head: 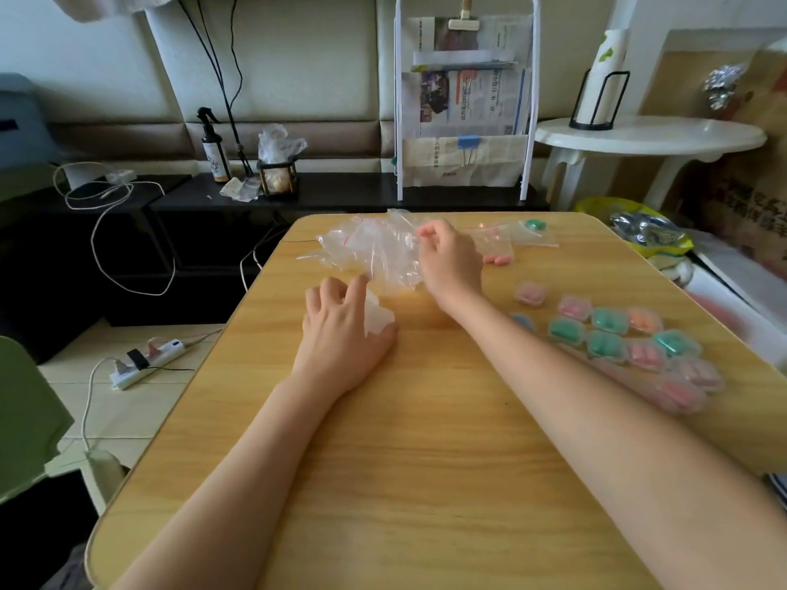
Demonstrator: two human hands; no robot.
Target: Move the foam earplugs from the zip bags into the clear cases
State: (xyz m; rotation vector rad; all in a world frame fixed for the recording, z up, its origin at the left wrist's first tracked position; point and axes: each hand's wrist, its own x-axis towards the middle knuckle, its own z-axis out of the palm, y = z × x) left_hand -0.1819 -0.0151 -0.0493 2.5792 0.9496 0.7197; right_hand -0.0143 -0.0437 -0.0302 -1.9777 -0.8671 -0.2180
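Note:
A heap of empty clear zip bags (370,249) lies at the far middle of the wooden table (426,440). My right hand (449,259) reaches over the heap, and its curled fingers pinch the edge of one bag. My left hand (343,334) rests on the table nearer me, with a small clear case (380,319) held between thumb and fingers. Right of my right hand lies a zip bag holding pink earplugs (499,259). Another bag with green earplugs (535,225) lies near the far edge. Several closed clear cases (609,334) with pink, green and orange earplugs are grouped at the right.
A white newspaper rack (466,100) stands behind the table's far edge. A spray bottle (215,151) and a small holder stand on a dark shelf at the back left. At the right is a white round side table (647,136). A power strip (147,361) lies on the floor.

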